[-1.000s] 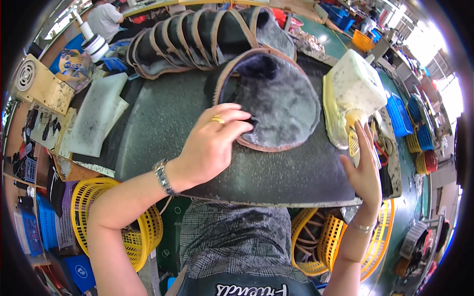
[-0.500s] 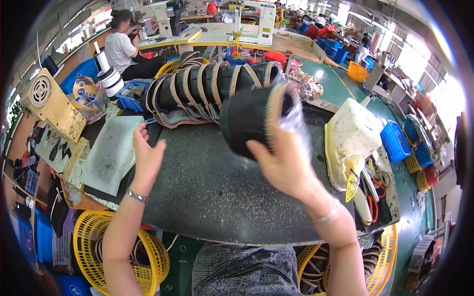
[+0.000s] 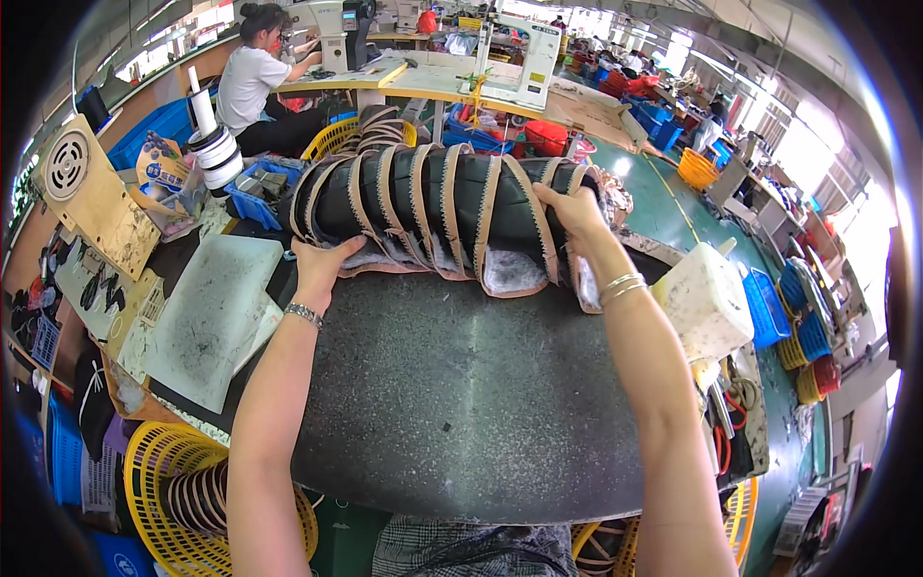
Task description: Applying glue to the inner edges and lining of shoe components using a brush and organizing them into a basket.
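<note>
From where I stand, a row of nested black pieces point(image 3: 469, 197) lies on its side along the far edge of the dark, speckled surface point(image 3: 461, 404), stretching between the person's two hands. The pieces look smooth and slightly shiny, each bordered by a tan edge cut in little teeth, so the row reads as black and tan ribs. Underneath, where the rims spread, pale grey fuzzy lining point(image 3: 511, 269) shows.

The left hand point(image 3: 319, 272) is at the row's left end, its thumb standing apart and pointing inward along the lower rims; the other fingers are mostly hidden, and I can't tell whether they are clamped. The right hand point(image 3: 577, 213) rests on the pieces at the right end, thumb against the black side; I can't tell how tightly those fingers close.

As for writing, the white sewing machine point(image 3: 531, 60) across the way carries small dark lettering, too small to make out from here. A printed bag point(image 3: 163, 171) on the left has pale characters on a blue patch, and a blue bin point(image 3: 125, 558) low down shows a pale round emblem.
</note>
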### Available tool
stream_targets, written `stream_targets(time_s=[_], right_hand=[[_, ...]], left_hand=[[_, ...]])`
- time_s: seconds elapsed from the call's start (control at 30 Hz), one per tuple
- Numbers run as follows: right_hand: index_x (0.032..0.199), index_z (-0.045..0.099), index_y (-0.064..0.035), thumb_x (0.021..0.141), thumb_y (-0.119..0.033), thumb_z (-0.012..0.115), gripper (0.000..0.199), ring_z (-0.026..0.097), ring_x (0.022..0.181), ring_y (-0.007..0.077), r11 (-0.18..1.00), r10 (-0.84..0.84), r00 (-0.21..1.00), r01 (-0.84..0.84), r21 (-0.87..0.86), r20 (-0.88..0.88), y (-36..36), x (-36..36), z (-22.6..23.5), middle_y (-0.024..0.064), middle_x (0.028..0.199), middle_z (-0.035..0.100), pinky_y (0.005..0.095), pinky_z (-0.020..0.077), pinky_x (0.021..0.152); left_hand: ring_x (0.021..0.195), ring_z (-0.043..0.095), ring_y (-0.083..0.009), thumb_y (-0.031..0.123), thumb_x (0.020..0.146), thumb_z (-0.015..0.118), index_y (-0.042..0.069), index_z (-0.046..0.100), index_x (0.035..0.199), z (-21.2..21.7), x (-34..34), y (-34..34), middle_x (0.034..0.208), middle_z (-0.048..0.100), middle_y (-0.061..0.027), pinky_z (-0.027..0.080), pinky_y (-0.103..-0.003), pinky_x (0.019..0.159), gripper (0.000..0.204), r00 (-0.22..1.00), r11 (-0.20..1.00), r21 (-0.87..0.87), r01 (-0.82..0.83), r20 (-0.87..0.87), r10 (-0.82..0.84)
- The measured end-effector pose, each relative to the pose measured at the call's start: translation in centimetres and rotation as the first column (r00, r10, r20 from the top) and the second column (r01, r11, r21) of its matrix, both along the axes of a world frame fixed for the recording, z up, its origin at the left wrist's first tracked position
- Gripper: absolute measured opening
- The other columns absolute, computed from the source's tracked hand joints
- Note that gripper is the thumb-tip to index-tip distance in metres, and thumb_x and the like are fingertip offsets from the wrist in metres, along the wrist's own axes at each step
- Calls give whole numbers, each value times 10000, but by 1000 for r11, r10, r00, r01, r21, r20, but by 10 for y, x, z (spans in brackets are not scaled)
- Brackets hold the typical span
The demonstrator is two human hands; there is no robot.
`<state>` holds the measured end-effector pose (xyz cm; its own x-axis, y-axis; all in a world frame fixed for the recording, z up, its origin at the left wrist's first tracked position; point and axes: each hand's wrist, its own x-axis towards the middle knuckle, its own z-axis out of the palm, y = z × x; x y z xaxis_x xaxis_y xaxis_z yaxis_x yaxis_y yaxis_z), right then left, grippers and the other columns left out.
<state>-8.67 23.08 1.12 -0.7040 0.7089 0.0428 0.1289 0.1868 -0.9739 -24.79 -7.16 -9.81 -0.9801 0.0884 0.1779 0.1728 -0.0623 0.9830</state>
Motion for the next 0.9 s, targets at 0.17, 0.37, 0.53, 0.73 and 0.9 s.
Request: stream_targets(time_s=[0.17, 0.37, 0.53, 0.73, 0.9], right_hand=[[925, 629, 42, 773, -115, 661, 221, 623, 702, 158, 962, 174, 984, -165, 218, -22, -1, 34, 30, 98, 822, 653, 287, 503, 634], [954, 614, 3, 796, -172, 680, 244, 604, 695, 138, 945, 103, 941, -193, -262, -321, -41, 3, -15, 50, 853, 638, 275, 493, 645], [1090, 557, -44, 834, -344, 640, 403, 584, 768, 120, 917, 274, 947, -310, -251, -166, -59, -18, -14, 30, 939, 614, 272, 485, 666], [998, 612, 32, 788, -66, 654, 235, 603, 824, 149, 961, 275, 946, -274, 29, -171, -111, 49, -3, 80, 918, 636, 285, 476, 765], [1133, 553, 75, 817, -123, 609, 377, 552, 1032, 202, 986, 165, 946, -166, 20, -281, -172, 135, 11, 154, 1122, 576, 322, 409, 937]], left_hand=[[1120, 474, -248, 52, 613, 777, -45, 308, 1237, 1, -21, -22, 1229, 463, -162, 379, -341, 969, 786, 941, 941, 144, 307, 105, -323], [1209, 389, -238, -70, 740, 485, -34, 251, 1304, -14, -33, 2, 1297, 397, -147, 309, -317, 1000, 612, 991, 985, -125, 117, 76, -108], [1218, 383, -247, -87, 725, 487, -43, 229, 1276, -15, -29, 10, 1285, 397, -171, 275, -301, 1021, 610, 995, 998, 2, 70, -66, -69], [1226, 394, -229, -133, 670, 477, -2, 352, 1311, 35, 17, -6, 1306, 440, -123, 273, -357, 1053, 667, 953, 947, 269, 173, -289, -92], [1077, 509, -260, -97, 678, 459, -41, 339, 1244, 86, 71, -105, 1134, 520, -155, 436, -369, 884, 582, 886, 935, 293, 201, -461, -47]])
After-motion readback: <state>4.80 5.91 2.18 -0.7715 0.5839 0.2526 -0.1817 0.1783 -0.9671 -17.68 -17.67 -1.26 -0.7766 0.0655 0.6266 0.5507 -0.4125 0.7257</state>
